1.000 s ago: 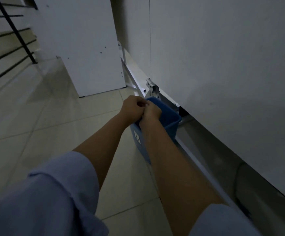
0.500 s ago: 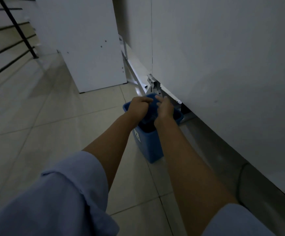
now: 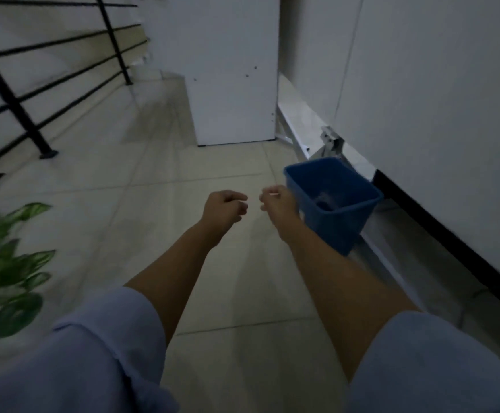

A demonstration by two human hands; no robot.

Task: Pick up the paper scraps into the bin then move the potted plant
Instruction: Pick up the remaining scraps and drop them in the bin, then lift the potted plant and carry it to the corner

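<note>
**A:** Walk me through it, biggest thing first.

**B:** The floor [image 3: 159,174] is pale tile, with a wall [image 3: 421,84] running along my right and a railing [image 3: 34,84] off to my left. The plant [image 3: 7,257] shows only as leaves at the far left edge; its pot is out of view. The bin [image 3: 335,201] stands by the wall, just right of my right hand.

**A:** And your hands?

**B:** Both hover over bare tile, near each other but apart. My left grip [image 3: 225,208] is loosely curled and holds nothing. My right grip [image 3: 278,201] is half-curled too; I see no scrap in it.

**A:** So what's next?

**B:** I judge the scraps done, with something dim lying in the bin. The plant lies left of and nearer than both hands, so my left is closer to it.
</note>
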